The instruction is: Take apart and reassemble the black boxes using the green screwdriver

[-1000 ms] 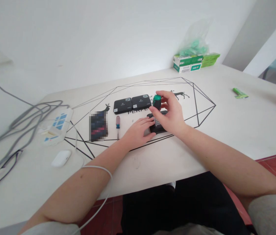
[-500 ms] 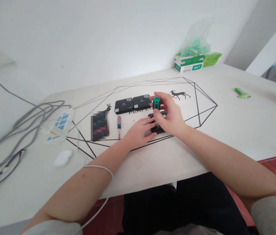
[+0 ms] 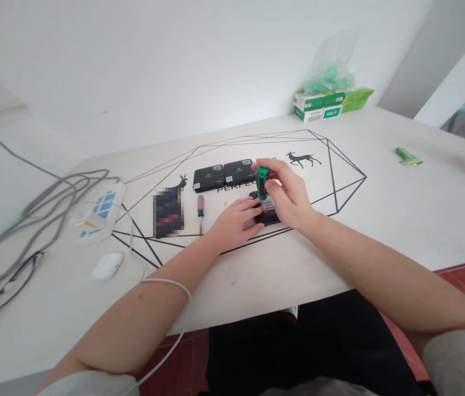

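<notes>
My right hand (image 3: 290,192) grips the green and black handle of a screwdriver (image 3: 262,181), held nearly upright over a black flat device (image 3: 273,217). A pale printed label shows on the device's upper face. The screwdriver's tip is hard to make out. From the left, my left hand (image 3: 238,223) holds the device against the table, fingers on its top and thumb at the near edge. Behind my hands, two similar black devices, one at left (image 3: 208,179) and one at right (image 3: 238,171), lie side by side. A second screwdriver (image 3: 201,212) with a reddish and blue handle lies left of my left hand.
On the white table (image 3: 381,231), a blurred-out dark item (image 3: 168,213) lies left of the second screwdriver. Farther left are a clear plastic case (image 3: 100,212), a white earbud case (image 3: 107,266), glasses (image 3: 5,291) and grey cables (image 3: 50,214). Green boxes (image 3: 318,104) stand at the back right.
My right hand's fingers have shifted on the green handle, and the thumb has drawn back to the right. More of the device's label now shows. My left hand stays put.
</notes>
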### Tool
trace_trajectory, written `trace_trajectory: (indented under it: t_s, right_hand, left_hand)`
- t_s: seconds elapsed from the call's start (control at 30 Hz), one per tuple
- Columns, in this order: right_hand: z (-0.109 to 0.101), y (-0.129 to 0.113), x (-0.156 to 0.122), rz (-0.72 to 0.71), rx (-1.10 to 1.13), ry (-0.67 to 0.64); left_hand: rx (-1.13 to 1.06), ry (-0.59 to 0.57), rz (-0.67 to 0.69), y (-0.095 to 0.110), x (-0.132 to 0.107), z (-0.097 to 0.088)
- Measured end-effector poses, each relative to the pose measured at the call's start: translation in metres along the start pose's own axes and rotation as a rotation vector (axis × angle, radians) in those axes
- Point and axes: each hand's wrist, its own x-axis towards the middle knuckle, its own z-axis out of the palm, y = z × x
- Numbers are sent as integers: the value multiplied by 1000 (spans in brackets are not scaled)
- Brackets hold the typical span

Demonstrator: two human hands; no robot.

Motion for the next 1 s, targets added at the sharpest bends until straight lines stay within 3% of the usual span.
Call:
trace_trajectory:
  t_s: [0.2,0.47,0.73,1.0]
  right_hand:
    - [3,3,3,-55,-125,55]
    - [2,1,-2,-35,17,-21]
    - [4,3,1,-49,-158,-2]
    - [5,1,1,-37,-127,38]
  left_hand:
    - [-33,-15,20,1,2,-2]
    - [-39,-22,-8,3,2,-3]
    - [-62,-31,3,8,5,-8]
    - [-55,-36,-6,7,4,-7]
